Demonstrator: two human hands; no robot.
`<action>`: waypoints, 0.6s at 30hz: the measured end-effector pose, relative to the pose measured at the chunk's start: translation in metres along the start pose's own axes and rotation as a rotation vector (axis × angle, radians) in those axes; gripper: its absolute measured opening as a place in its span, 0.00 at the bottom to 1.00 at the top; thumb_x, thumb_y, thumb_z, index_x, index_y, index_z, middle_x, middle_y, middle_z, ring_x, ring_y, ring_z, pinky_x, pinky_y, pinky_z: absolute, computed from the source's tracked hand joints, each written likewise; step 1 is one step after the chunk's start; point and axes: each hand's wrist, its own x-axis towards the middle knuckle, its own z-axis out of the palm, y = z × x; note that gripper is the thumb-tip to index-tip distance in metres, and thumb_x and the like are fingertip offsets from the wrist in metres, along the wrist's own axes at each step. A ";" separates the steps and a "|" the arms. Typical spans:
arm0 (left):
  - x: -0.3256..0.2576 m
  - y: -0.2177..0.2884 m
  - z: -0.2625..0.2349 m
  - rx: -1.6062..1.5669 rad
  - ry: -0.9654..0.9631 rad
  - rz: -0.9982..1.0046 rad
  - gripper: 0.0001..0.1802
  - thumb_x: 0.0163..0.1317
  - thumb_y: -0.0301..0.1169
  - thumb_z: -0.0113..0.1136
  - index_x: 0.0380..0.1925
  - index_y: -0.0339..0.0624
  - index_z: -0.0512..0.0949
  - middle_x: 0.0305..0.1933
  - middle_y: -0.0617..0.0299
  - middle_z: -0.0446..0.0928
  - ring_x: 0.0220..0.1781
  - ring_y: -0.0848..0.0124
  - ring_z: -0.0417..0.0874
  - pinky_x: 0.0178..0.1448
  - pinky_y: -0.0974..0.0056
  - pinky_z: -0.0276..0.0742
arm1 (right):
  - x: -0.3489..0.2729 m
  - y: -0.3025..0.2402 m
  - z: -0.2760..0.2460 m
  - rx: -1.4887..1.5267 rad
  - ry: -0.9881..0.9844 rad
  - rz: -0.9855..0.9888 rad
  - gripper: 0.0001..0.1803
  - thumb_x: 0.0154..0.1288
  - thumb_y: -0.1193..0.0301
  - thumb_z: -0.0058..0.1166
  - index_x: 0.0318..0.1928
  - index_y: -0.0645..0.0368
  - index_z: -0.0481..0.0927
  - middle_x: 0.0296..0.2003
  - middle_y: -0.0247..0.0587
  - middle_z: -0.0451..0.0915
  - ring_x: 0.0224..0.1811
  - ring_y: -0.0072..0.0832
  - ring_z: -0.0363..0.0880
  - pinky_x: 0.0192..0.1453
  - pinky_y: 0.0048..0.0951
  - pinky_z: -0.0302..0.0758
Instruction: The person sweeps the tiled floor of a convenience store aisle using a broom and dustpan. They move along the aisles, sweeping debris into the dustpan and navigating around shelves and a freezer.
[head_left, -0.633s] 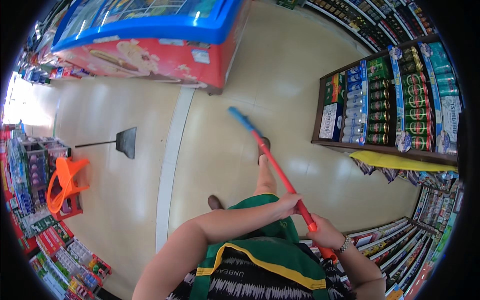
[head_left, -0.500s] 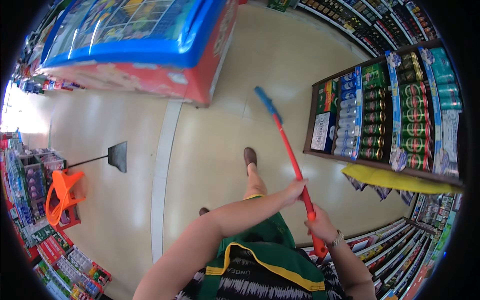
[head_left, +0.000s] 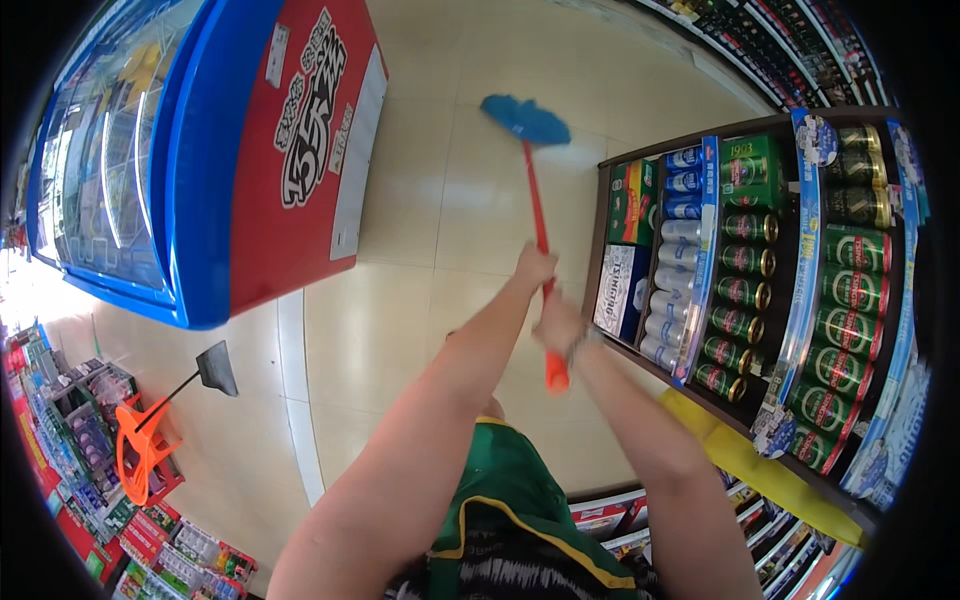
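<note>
Both of my hands are closed round the red handle of a broom (head_left: pixel 534 190) with a wide blue head. Its head rests on the tiled floor ahead of me, between the freezer and the drink shelves. My left hand (head_left: pixel 537 264) grips the handle higher up, towards the head. Nearer to me, my right hand (head_left: pixel 560 324) is wrapped round the lower part, slightly blurred, just above the orange-red end. The handle runs almost straight away from me, leaning slightly left.
A red and blue chest freezer (head_left: pixel 300 150) stands at the left. Shelves of cans (head_left: pixel 735 270) are close on the right, with a yellow cloth-like strip (head_left: pixel 770 460) below. A dark long-handled dustpan (head_left: pixel 217 368) and an orange stool (head_left: pixel 145 450) are at the lower left.
My arms have stretched forward, and the broom has moved away from me with its head turned broadside. My view has shifted, so the freezer's red end now shows and the shelves look nearer.
</note>
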 end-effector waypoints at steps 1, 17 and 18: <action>-0.011 -0.025 0.000 -0.159 0.004 -0.053 0.24 0.47 0.27 0.51 0.44 0.29 0.58 0.29 0.49 0.71 0.23 0.63 0.75 0.25 0.63 0.73 | -0.033 0.001 0.009 0.036 -0.103 0.004 0.40 0.38 0.75 0.48 0.53 0.74 0.46 0.27 0.59 0.72 0.29 0.46 0.73 0.31 0.39 0.71; -0.161 -0.008 -0.038 -0.432 0.082 -0.113 0.17 0.53 0.29 0.48 0.39 0.34 0.56 0.25 0.56 0.65 0.19 0.68 0.71 0.21 0.65 0.71 | -0.196 -0.015 -0.044 0.118 -0.186 -0.201 0.33 0.43 0.74 0.44 0.53 0.65 0.51 0.22 0.56 0.72 0.27 0.48 0.72 0.30 0.41 0.69; -0.135 -0.002 -0.054 -0.386 0.130 -0.116 0.17 0.50 0.28 0.50 0.38 0.33 0.59 0.24 0.52 0.70 0.23 0.62 0.75 0.25 0.60 0.72 | -0.172 -0.028 -0.030 0.065 -0.115 -0.206 0.34 0.43 0.74 0.44 0.55 0.65 0.50 0.23 0.56 0.72 0.27 0.48 0.72 0.30 0.41 0.69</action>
